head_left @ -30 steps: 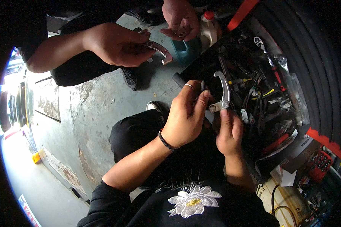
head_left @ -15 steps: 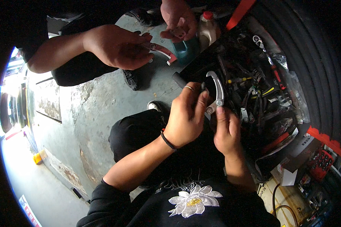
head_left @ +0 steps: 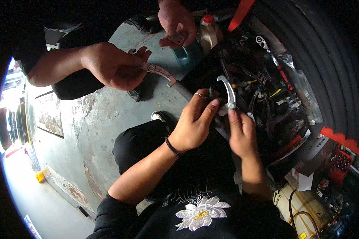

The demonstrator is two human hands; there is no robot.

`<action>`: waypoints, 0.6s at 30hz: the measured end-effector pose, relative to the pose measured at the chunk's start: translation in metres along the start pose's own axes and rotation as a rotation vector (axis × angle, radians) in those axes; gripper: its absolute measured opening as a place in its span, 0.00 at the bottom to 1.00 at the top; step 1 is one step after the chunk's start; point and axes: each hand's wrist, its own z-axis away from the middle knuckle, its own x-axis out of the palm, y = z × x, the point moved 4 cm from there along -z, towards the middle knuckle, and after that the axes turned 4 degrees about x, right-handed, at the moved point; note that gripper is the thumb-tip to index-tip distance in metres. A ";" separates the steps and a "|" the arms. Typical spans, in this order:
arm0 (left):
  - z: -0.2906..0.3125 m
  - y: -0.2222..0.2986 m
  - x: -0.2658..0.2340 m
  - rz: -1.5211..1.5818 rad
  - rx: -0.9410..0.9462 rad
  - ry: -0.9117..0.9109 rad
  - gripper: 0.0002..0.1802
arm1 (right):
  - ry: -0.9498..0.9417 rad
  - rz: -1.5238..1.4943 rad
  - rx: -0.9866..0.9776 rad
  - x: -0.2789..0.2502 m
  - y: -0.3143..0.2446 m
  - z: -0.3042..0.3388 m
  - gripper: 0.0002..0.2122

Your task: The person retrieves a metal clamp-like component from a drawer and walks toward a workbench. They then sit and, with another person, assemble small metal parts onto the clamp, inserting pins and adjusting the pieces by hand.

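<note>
Right of centre, the person's right hand (head_left: pixel 244 135) pinches a hinged metal hook (head_left: pixel 231 95) at its pivot. At centre, the left hand (head_left: pixel 193 126) curls its thumb toward its forefinger, but I cannot tell what it grips. Upper left, a co-worker's hand (head_left: pixel 115 65) holds a similar reddish hook (head_left: pixel 161 72).

Silver curved hook-shaped tool (head_left: pixel 230 92): smooth, glossy metal. Reddish-silver curved hooked piece (head_left: pixel 161 72): metal, duller sheen. Grey floor (head_left: pixel 107 131): scuffed, patchy. Black shirt (head_left: pixel 155 217): matt cloth; white flower (head_left: pixel 202 214): stitched thread.
</note>
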 end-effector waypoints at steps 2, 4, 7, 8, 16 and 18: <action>0.001 -0.007 0.002 0.265 -0.150 0.005 0.20 | -0.004 0.006 0.083 -0.024 0.012 -0.011 0.18; 0.000 -0.014 0.002 0.408 -0.269 -0.039 0.22 | -0.049 -0.120 0.190 -0.052 0.022 -0.022 0.20; -0.001 -0.023 0.003 0.549 -0.368 -0.147 0.21 | -0.052 -0.362 0.287 -0.078 0.029 -0.022 0.21; -0.002 -0.024 0.004 0.611 -0.350 -0.180 0.21 | -0.056 -0.402 0.298 -0.078 0.030 -0.020 0.22; -0.006 -0.019 0.010 0.848 -0.351 -0.200 0.23 | -0.297 -1.014 0.445 -0.010 0.023 -0.005 0.19; -0.005 -0.014 0.009 0.881 -0.372 -0.202 0.24 | -0.304 -1.023 0.449 -0.003 0.019 -0.009 0.18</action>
